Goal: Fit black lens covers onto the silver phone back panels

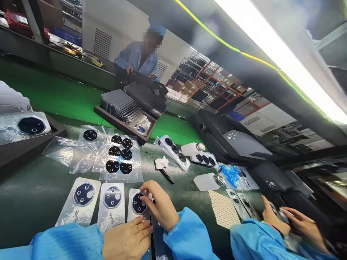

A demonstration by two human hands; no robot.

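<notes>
Several silvery phone back covers with dark octagonal camera plates lie in a row along the front. The left cover (77, 207) and the middle cover (111, 215) lie untouched, with dark lettering below their plates. My left hand (128, 236) rests palm down, fingers outstretched, over the lower part of a third cover (132, 212). Thumb and index finger of my right hand (159, 206) close in a pinch at the upper edge of that cover's camera plate (138, 203). Anything between these fingertips is too small or hidden to make out. Another cover (159, 231) lies partly beneath my right forearm.
Clear film sheets (81, 159) carry black octagonal plates (126, 154). Behind stands a tray of stacked covers (121, 106). White bottles (207, 181), a black brush-like tool (167, 176) with white tissue, and a perforated sheet (223, 209) lie rightward. A co-worker's hands (303, 224) work at far right.
</notes>
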